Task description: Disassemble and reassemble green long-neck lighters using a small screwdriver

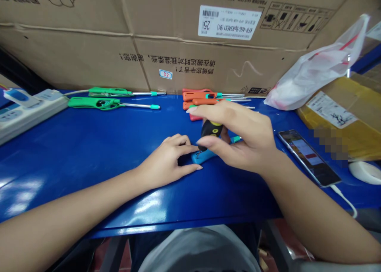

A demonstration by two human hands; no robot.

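Observation:
A blue long-necked lighter (204, 157) lies flat on the blue table, partly hidden under my right hand. My left hand (166, 161) rests on the table, its thumb and forefinger pinching the lighter's handle end from both sides. In my right hand (241, 137), thumb and fingers close around the black and yellow handle of a short screwdriver (210, 133). Its thin shaft points down onto the handle end of the lighter. The lighter's turquoise tip (236, 139) shows beyond my right fingers.
Green lighters (95, 102) lie at the back left, beside a white power strip (32, 109). Several orange and red lighters (196, 95) lie behind my right hand. A large cardboard box (166, 37) stands along the back. To the right are a phone (308, 157), a plastic bag (315, 75) and a taped parcel (357, 117).

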